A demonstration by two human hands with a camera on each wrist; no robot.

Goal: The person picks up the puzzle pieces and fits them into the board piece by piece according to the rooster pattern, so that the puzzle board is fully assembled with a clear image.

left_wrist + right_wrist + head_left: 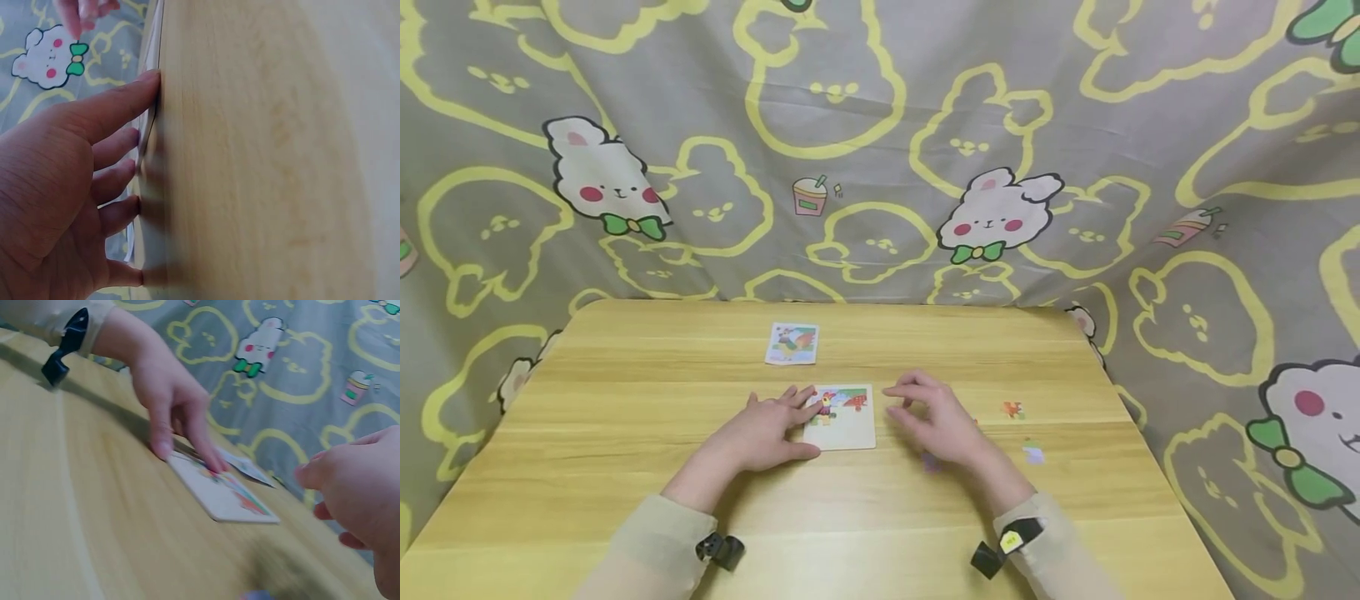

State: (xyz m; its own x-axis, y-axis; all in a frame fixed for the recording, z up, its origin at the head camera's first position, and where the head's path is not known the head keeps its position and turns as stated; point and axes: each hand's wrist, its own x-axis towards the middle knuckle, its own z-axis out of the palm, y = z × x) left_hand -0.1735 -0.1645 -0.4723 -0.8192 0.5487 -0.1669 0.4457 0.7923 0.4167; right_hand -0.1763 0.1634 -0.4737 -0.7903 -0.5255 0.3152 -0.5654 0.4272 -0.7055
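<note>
A white puzzle board (850,432) lies on the table with colourful pieces set along its top and left, showing part of a rooster picture. My left hand (767,433) is spread at the board's left side. Its fingertips rest on the pieces, and the thumb (119,106) touches the near left edge. Just right of the board hovers my right hand (940,421), thumb and forefinger apart, nothing visible between them. In the right wrist view the board (206,494) lies beyond the right hand (362,487), whose fingers are loosely bent and partly hidden.
A rooster picture card (792,344) lies behind the board. To the right are loose puzzle pieces: an orange one (1012,409), a pale purple one (1033,452) and a purple one (931,462) beside my right hand. A patterned curtain (865,167) hangs behind the table.
</note>
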